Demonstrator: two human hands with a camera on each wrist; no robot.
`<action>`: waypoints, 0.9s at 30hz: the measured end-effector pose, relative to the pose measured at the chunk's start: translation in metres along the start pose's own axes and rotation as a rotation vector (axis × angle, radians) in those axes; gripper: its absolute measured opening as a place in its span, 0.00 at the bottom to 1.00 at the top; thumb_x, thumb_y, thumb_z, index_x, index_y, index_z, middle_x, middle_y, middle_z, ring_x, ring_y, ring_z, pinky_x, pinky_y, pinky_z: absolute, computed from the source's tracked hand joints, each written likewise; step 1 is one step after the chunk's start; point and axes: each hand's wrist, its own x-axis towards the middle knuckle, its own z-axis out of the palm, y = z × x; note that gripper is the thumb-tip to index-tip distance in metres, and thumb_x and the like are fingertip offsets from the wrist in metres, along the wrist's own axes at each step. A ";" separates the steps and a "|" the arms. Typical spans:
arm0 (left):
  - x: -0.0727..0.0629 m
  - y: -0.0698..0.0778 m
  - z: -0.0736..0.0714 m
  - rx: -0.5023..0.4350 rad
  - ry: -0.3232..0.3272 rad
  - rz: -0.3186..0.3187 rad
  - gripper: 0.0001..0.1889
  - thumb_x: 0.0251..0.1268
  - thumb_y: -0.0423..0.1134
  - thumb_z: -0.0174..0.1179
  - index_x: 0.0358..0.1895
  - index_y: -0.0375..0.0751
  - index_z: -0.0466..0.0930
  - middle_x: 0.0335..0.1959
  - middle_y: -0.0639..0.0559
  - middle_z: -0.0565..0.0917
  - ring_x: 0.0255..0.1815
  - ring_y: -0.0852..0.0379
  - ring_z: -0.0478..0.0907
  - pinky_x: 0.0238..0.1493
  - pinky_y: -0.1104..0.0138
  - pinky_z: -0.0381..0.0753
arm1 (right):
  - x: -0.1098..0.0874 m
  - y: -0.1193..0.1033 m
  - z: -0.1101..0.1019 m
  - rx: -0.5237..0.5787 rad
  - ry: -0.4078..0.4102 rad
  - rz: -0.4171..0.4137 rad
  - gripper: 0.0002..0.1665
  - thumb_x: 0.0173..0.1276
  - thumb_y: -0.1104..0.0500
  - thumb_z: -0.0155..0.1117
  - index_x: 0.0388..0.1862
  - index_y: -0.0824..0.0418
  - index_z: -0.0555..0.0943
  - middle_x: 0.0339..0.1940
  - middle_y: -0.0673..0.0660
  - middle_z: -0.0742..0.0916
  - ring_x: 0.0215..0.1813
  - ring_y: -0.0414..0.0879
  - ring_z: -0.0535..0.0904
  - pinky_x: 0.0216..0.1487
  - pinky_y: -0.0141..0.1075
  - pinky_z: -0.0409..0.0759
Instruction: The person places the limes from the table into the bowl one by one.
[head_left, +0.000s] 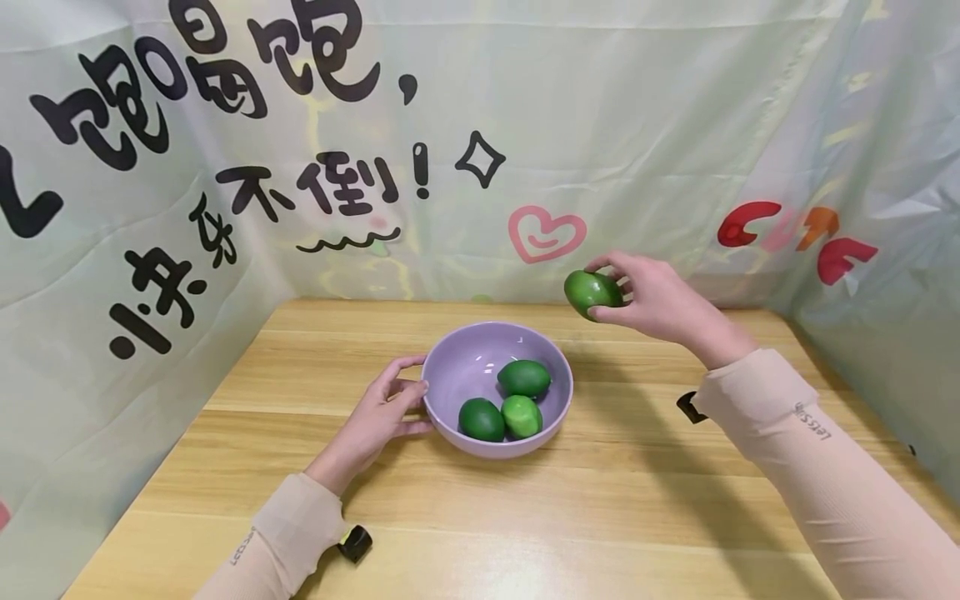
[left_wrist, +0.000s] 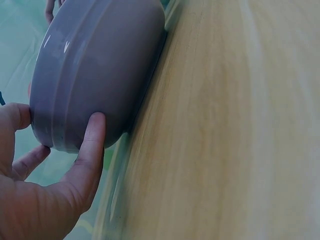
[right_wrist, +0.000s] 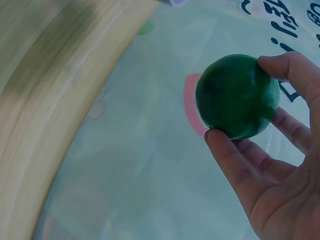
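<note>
A lilac bowl (head_left: 501, 450) stands upright on the wooden table. Inside are two dark green oval fruits, one towards the back (head_left: 524, 378) and one at the front left (head_left: 482, 420), beside a smaller light green fruit (head_left: 522, 416). The left hand (head_left: 386, 408) holds the bowl's left side, thumb at the rim and other fingers spread against the outer wall (left_wrist: 100, 75). Above the table, right of and behind the bowl, the right hand (head_left: 648, 300) grips a glossy green oval fruit (head_left: 591, 293) between thumb and fingertips, as the right wrist view shows (right_wrist: 237, 97).
The wooden table (head_left: 600, 517) is bordered by pale cloth (head_left: 637, 125) printed with characters and a pink heart. Small black objects lie by the left cuff (head_left: 356, 543) and by the right cuff (head_left: 688, 407). The right arm casts a shadow across the table.
</note>
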 end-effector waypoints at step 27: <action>0.001 -0.001 0.000 0.008 0.001 0.003 0.26 0.85 0.39 0.55 0.80 0.56 0.66 0.67 0.30 0.72 0.61 0.37 0.84 0.57 0.52 0.95 | 0.004 -0.036 0.019 0.012 -0.021 -0.166 0.29 0.67 0.56 0.78 0.65 0.56 0.80 0.53 0.64 0.87 0.50 0.59 0.89 0.52 0.52 0.94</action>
